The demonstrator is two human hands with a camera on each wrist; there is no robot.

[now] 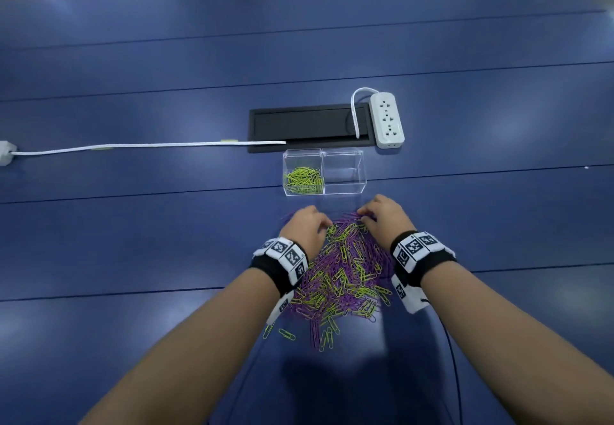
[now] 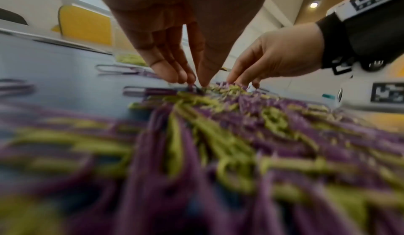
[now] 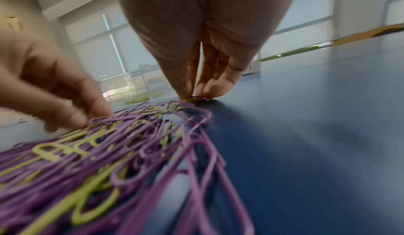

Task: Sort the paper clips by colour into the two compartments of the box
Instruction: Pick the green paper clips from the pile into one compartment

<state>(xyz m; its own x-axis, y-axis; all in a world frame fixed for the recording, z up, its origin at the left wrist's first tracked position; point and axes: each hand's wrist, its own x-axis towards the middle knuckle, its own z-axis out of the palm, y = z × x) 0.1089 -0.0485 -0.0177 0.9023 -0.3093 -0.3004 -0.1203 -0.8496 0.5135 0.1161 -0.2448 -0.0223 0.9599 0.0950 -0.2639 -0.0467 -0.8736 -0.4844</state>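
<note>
Both hands down on far edge of mixed purple/green clip pile (image 1: 345, 271), left hand (image 1: 307, 225) and right hand (image 1: 382, 218) fingertips pinching clips, box (image 1: 324, 172) beyond holds green clips in its left compartment

Both forearms are extended forward over the table, bare, and each wrist is wrapped in a black band carrying white blocks printed with black square markers. The left hand (image 1: 305, 225) is held palm down, its fingers (image 2: 166, 69) pointed downward and gathered close together, the tips brought against the thumb at the surface. The right hand (image 1: 382, 216) is turned inward toward the left one, its fingers (image 3: 216, 81) likewise pointed down and bunched, the tips set at the surface beside the thumb. The two hands are kept near each other but apart. Whether anything is pinched between either set of fingertips cannot be made out.
</note>
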